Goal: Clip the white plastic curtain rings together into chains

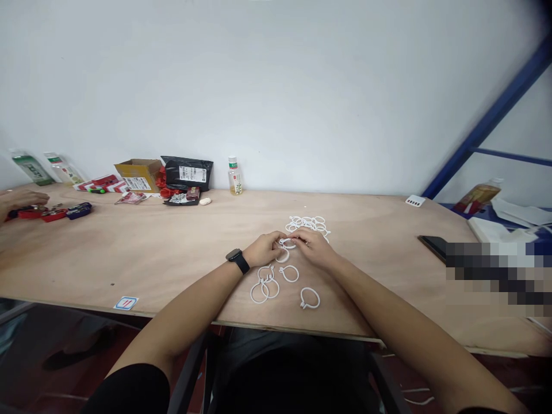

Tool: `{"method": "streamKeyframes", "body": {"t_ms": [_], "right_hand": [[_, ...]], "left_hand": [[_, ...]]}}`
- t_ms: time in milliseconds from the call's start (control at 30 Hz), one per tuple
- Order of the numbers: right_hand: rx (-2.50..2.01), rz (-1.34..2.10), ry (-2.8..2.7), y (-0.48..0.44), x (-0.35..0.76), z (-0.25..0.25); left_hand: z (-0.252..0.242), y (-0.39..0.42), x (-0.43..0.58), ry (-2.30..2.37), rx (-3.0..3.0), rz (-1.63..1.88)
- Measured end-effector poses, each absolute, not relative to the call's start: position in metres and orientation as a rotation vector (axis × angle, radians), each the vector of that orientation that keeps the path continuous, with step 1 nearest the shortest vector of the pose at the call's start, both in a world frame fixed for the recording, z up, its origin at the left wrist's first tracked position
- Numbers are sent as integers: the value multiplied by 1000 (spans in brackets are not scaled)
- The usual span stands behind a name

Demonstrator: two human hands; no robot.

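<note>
Over the middle of the table, my left hand (265,249) and my right hand (314,246) meet with fingertips pinched on a white curtain ring (290,244). The small tab on this ring is partly covered by my fingers. Just below my left fingers lies another white ring (283,256). Nearer to me are a cluster of overlapping rings (266,287), a single ring (290,273) and one more ring (310,298) with its tab toward me. Behind my hands spreads a pile of several similar rings (307,222), partly hidden by my right hand.
Against the wall stand a bottle (234,177), a black mailing bag (190,172) and an open cardboard box (138,175). Another person's hand (26,199) is at the far left by small red and blue cases (52,214). A phone (433,247) lies at right.
</note>
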State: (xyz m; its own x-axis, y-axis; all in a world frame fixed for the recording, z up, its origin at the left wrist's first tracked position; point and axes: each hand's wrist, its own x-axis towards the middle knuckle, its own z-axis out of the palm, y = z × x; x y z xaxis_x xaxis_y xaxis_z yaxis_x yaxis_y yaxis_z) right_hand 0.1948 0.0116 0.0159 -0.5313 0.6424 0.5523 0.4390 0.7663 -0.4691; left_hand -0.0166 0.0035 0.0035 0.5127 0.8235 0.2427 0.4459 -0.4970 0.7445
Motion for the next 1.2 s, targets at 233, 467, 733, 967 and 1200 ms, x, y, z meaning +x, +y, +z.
{"method": "streamKeyframes", "body": {"t_ms": [233,467,733,967,1200], "right_hand": [[-817,369,-2159,12,195,14],[-846,430,-2128,10,194,9],[-898,516,-2084,7,188,9],[-926,543,-2029,2,185,14],[-908,690,-2035,6,185,8]], "left_hand": [[12,1,-19,1045,2258,768],[13,4,-18,1139,2174,1020],[9,6,-16,1054,2375,1297],[19,-5,-15,1019,2559,1282],[17,-4,-13,1101,2557,1202]]}}
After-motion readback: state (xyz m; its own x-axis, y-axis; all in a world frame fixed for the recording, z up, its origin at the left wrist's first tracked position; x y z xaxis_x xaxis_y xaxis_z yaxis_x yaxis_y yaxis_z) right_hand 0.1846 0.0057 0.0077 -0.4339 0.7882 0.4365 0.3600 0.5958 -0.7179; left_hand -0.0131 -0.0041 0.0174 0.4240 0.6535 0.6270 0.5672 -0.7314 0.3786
